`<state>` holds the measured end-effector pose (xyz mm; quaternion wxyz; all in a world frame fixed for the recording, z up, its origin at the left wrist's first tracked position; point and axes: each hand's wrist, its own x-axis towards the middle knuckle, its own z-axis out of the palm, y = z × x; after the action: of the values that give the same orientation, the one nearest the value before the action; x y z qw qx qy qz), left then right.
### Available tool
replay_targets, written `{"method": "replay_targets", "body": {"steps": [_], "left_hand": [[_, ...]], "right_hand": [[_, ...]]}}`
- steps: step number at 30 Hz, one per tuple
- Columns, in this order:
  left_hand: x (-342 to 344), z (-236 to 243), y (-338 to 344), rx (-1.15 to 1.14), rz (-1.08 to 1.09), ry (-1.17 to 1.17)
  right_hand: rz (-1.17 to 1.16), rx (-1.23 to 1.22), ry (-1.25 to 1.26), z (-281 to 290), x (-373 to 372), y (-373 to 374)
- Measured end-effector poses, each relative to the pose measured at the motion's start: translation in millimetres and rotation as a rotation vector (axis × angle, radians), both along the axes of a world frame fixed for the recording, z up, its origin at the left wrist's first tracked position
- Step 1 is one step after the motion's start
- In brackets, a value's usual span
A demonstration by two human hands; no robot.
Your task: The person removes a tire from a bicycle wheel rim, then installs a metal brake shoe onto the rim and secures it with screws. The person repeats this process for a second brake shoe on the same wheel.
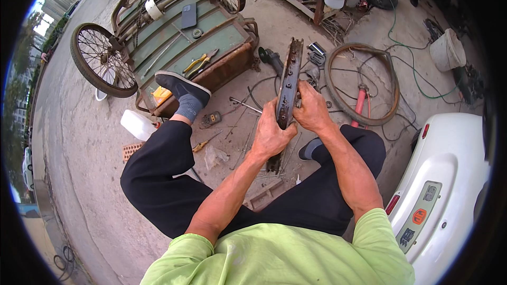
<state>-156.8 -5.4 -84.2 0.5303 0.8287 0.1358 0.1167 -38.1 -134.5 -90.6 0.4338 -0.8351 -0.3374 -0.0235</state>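
I have both hands closed on one dark, rusty rim [288, 87], seen almost edge-on, standing between the knees with its top leaning slightly right. The left hand [272, 133] grips lower down, thumb laid across; the right hand [312, 108] is curled around the right side, a little higher. Both forearms reach forward from the green sleeves, elbows bent.

Of containers, I see a white jug [138, 124] beside the left knee and a whitish bucket [448, 50] far to the right; I can't make out what is in either.

Ahead on the left lies an upturned cart [227, 37] with two spoked wheels, its green underside bearing a phone [189, 16], a ring-shaped roll [197, 32] and yellow-handled pliers [195, 64].

Ahead on the right, a bicycle tire [392, 82] lies on the grey concrete [87, 179], a red pump [360, 106] across its near edge. A white car [449, 153] stands close by on the right.
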Motion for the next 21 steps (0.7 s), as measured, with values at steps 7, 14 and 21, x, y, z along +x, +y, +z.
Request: {"method": "replay_targets", "body": {"steps": [7,14,21], "left_hand": [[-3.2,13.8,3.8,-0.06,-0.062,0.02],[-5.9,8.8,6.8,-0.066,-0.106,0.031],[-2.5,-12.7,3.6,-0.012,-0.053,-0.08]], "right_hand": [[-0.019,0.04,-0.012,2.5,-3.1,2.6],[-0.012,0.095,0.067,-4.2,-3.0,1.2],[-0.009,0.102,0.098,-2.5,-5.0,4.3]]}}
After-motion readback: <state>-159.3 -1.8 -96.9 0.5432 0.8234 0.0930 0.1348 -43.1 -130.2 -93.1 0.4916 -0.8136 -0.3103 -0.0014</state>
